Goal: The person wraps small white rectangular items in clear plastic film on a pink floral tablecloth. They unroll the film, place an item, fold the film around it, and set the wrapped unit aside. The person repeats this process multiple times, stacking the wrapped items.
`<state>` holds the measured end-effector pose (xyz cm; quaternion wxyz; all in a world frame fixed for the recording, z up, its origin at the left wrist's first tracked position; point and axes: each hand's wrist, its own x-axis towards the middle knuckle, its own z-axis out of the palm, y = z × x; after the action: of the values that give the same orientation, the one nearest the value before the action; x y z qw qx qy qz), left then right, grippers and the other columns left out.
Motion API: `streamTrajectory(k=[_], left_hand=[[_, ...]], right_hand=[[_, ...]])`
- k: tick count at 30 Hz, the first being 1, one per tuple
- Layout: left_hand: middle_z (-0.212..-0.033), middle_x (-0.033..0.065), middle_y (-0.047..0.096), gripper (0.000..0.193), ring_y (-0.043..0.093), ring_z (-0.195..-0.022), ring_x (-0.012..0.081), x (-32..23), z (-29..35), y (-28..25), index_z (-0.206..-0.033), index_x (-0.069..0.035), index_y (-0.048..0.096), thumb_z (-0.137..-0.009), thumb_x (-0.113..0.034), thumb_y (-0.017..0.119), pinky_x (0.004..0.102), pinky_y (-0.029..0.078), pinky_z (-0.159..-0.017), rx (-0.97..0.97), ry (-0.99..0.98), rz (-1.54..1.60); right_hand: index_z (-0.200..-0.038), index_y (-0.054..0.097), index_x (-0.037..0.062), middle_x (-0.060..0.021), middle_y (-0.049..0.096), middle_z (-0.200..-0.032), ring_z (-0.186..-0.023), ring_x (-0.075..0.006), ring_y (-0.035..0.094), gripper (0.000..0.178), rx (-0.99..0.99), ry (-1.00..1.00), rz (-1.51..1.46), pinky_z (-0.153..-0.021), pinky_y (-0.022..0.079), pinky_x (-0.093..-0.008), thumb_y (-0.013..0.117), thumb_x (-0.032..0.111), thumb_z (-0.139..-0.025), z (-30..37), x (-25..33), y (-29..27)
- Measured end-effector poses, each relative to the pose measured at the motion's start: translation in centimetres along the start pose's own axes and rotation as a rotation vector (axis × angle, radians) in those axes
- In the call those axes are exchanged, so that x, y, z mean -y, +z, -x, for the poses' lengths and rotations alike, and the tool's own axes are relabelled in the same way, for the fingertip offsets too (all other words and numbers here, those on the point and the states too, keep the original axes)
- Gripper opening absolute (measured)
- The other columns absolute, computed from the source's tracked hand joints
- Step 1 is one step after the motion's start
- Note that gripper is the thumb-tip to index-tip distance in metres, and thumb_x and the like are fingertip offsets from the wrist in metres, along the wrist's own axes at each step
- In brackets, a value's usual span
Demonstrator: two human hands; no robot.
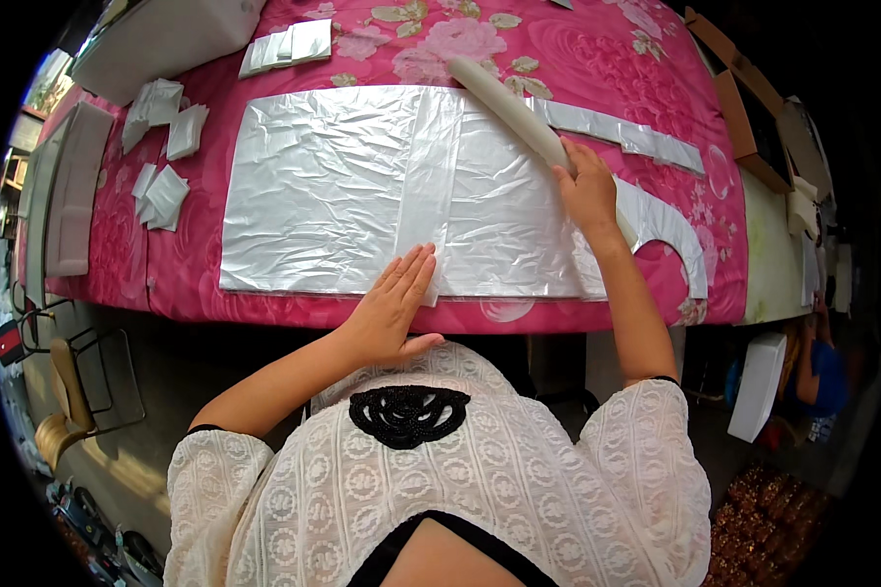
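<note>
A stack of shiny white plastic bags point(313, 191) lies flat across the cloth-covered table, crinkled over its surface. A smoother lengthwise band point(428, 166) crosses its middle. My left hand point(392, 298) rests on the near end of that band, fingers stretched out and nothing held. My right hand point(592, 191) is closed over a long pale tube point(507, 110), which lies slantwise across the right part of the stack. Beyond the tube, the bags' handle straps point(680, 240) curve out at the right. What lies under the tube is hidden.
Small folded white packets point(289, 44) lie at the far left, with more loose packets point(166, 196) nearer. White foam boxes point(166, 49) stand along the left edge. An open cardboard box point(754, 127) stands at the right. A chair point(64, 391) is on the floor at left.
</note>
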<state>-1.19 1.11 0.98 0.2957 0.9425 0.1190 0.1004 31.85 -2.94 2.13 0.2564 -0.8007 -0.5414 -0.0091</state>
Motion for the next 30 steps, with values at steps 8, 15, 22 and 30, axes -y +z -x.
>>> streamTrajectory(k=[8,15,22,30], left_hand=[[-0.146,0.0211,0.022,0.083,0.020,-0.137,0.0345,0.9,-1.1,-0.3,-0.138,0.001,0.028,-0.078,-0.048,0.058,0.0468,0.018,-0.110,0.182,0.063,-0.240],[-0.147,0.0190,0.023,0.079,0.020,-0.137,0.0324,-0.9,-0.1,2.2,-0.137,0.000,0.031,-0.080,-0.048,0.055,0.0458,0.016,-0.111,0.112,-0.019,-0.327],[-0.146,0.0174,0.026,0.072,0.022,-0.137,0.0308,-0.4,0.0,1.1,-0.135,-0.002,0.035,-0.078,-0.035,0.062,0.0448,0.019,-0.110,0.104,0.037,-0.163],[-0.124,0.0143,0.052,0.032,0.049,-0.117,0.0284,1.5,1.2,0.8,-0.104,0.000,0.058,-0.075,-0.011,0.064,0.0401,0.041,-0.099,-0.143,0.216,-0.094]], right_hand=[[-0.119,0.058,0.0096,-0.0100,0.059,-0.112,-0.104,-0.0278,0.054,0.046,0.343,-0.273,-0.336,-0.090,0.042,-0.0366,0.066,0.004,-0.074,3.0,5.7,-1.3],[-0.114,0.060,0.0102,-0.0081,0.060,-0.111,-0.102,-0.0271,0.055,0.045,0.233,-0.508,-0.253,-0.090,0.041,-0.0379,0.066,0.002,-0.070,0.1,8.0,2.8],[-0.112,0.062,0.0101,-0.0113,0.060,-0.113,-0.106,-0.0300,0.054,0.040,0.160,-0.372,-0.264,-0.093,0.042,-0.0396,0.064,0.005,-0.072,-8.0,7.1,6.0],[-0.112,0.058,0.0066,-0.0105,0.055,-0.119,-0.113,-0.0291,0.049,0.045,0.434,-0.573,-0.434,-0.095,0.041,-0.0375,0.059,-0.005,-0.069,0.7,9.6,3.3]])
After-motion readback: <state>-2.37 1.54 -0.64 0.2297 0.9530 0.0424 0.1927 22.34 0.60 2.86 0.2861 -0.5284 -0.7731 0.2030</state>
